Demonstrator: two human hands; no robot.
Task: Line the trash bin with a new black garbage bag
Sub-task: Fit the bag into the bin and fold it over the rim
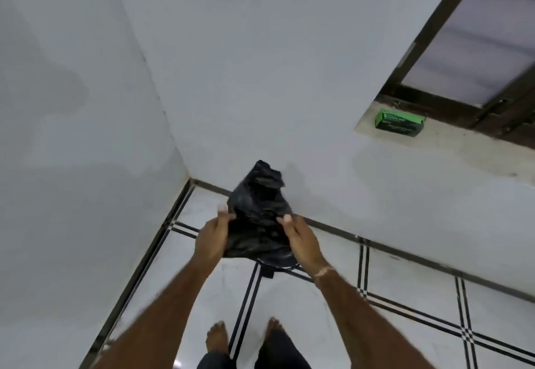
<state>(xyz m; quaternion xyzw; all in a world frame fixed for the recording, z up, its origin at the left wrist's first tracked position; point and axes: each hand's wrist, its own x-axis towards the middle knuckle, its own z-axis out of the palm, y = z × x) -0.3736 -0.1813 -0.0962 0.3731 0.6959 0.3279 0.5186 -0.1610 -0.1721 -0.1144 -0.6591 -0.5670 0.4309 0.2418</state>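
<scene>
Left forearm (162, 308) and right forearm (364, 313) reach forward from the bottom edge, and between them two bare feet (215, 337) stand on the tiled floor (304, 308) below dark trouser hems.

The left grip (212, 238) pinches the left edge of the bag (257, 215), thumb lying on the front and fingers hidden behind the plastic. The black bag hangs crumpled in the air between the two grips, bunched and rising to a peak above them, with a small flap drooping below. The right grip (302, 241) clamps the bag's right edge the same way, thumb in front. A pale band (322, 271) circles that wrist.

Well above and right of the right grip, a green box (399, 122) sits on a sill (451, 144) under a dark-framed window (477, 36). White walls (260, 64) meet in a corner up and left of the grips.
</scene>
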